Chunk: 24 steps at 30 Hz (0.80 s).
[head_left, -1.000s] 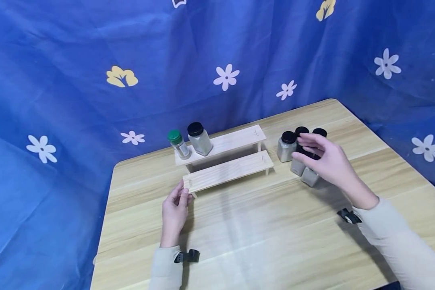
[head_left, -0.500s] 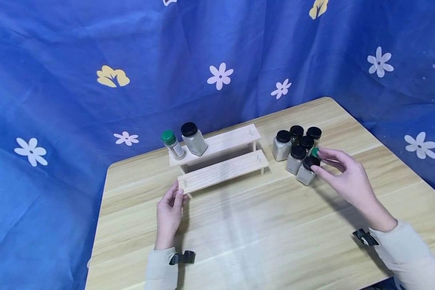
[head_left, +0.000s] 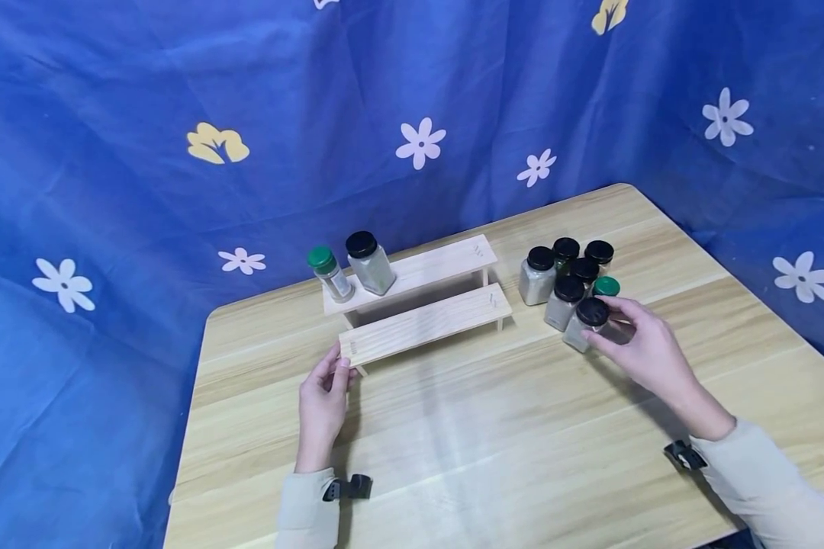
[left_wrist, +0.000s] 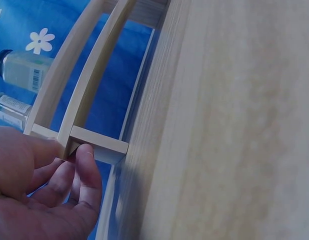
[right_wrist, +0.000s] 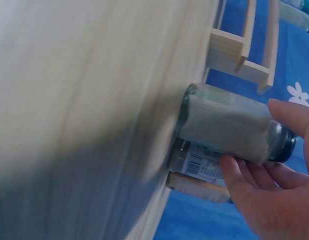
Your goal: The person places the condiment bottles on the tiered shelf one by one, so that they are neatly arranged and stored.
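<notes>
Once lowered, right hand (head_left: 647, 355) grips jar (right_wrist: 227, 125).

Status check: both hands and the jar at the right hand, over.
Left hand pinching lower shelf, left end. Right hand gripping front jar, black lid on, upright. Green-lidded jar and other black-lidded jars crowded close behind.

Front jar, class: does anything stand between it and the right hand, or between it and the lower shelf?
Nothing visible stands between the right hand and the front jar; the grip is near its top. Toward the lower shelf, the next jar stands close on its left, partly across the straight line at table level.
</notes>
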Each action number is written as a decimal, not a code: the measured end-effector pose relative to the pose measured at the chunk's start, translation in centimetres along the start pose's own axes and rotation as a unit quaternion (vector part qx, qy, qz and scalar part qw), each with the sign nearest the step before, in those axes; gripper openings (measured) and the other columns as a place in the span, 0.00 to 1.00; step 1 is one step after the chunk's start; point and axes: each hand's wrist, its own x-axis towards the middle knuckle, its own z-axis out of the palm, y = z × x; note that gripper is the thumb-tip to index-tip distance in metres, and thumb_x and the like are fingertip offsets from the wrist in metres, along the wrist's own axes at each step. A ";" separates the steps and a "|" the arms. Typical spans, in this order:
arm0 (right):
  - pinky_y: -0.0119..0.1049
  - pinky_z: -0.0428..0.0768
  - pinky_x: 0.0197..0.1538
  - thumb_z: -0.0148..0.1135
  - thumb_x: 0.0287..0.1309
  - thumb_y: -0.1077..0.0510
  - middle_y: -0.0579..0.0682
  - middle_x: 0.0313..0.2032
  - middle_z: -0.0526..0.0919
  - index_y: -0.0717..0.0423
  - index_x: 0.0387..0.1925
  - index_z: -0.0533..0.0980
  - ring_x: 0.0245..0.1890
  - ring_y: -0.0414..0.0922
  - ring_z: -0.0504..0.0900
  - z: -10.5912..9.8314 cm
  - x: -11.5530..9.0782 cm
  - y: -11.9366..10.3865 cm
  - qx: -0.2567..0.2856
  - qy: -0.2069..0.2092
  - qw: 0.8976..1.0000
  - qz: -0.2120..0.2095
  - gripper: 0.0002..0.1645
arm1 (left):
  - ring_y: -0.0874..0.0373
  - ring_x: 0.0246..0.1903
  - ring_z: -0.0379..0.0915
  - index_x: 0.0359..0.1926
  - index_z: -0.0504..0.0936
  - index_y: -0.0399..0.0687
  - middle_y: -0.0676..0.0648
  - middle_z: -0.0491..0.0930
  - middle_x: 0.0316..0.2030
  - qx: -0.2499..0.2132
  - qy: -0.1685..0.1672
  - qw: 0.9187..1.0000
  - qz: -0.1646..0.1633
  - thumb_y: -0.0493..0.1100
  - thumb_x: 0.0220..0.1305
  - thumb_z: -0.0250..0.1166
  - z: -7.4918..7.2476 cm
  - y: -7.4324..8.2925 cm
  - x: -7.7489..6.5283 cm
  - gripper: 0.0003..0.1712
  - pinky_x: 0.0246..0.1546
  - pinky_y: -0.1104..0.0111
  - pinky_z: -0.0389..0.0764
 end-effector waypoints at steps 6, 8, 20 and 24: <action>0.06 0.77 0.48 0.80 0.57 0.59 0.65 0.48 0.89 0.63 0.59 0.80 0.45 0.48 0.91 0.2 0.0 0.1 -0.019 -0.016 1.000 0.013 0.30 | 0.64 0.36 0.85 0.73 0.74 0.41 0.32 0.87 0.46 -0.001 -0.004 1.000 -0.007 0.43 0.81 0.58 -0.1 0.1 0.0 0.25 0.40 0.81 0.87; 0.08 0.79 0.49 0.79 0.58 0.60 0.65 0.47 0.89 0.63 0.59 0.80 0.44 0.34 0.88 0.2 0.1 0.1 -0.014 -0.017 1.000 0.007 0.29 | 0.64 0.36 0.85 0.73 0.74 0.41 0.32 0.87 0.46 0.000 -0.005 1.000 -0.005 0.42 0.81 0.57 -0.1 0.1 0.0 0.25 0.40 0.81 0.87; 0.10 0.77 0.57 0.75 0.59 0.69 0.67 0.54 0.83 0.67 0.61 0.78 0.52 0.17 0.75 -0.5 0.6 -2.6 0.060 -0.003 0.998 -0.021 0.29 | 0.62 0.38 0.86 0.73 0.74 0.42 0.33 0.87 0.47 0.000 -0.007 1.000 -0.010 0.43 0.81 0.58 -0.3 0.0 0.0 0.25 0.42 0.80 0.88; 0.10 0.77 0.58 0.74 0.59 0.70 0.65 0.54 0.84 0.66 0.62 0.78 0.52 0.18 0.76 -0.9 1.6 -4.5 0.060 0.003 0.998 -0.036 0.29 | 0.60 0.38 0.87 0.73 0.75 0.41 0.32 0.87 0.47 -0.012 -0.005 1.000 -0.004 0.42 0.80 0.59 -0.4 0.2 -0.1 0.25 0.43 0.78 0.89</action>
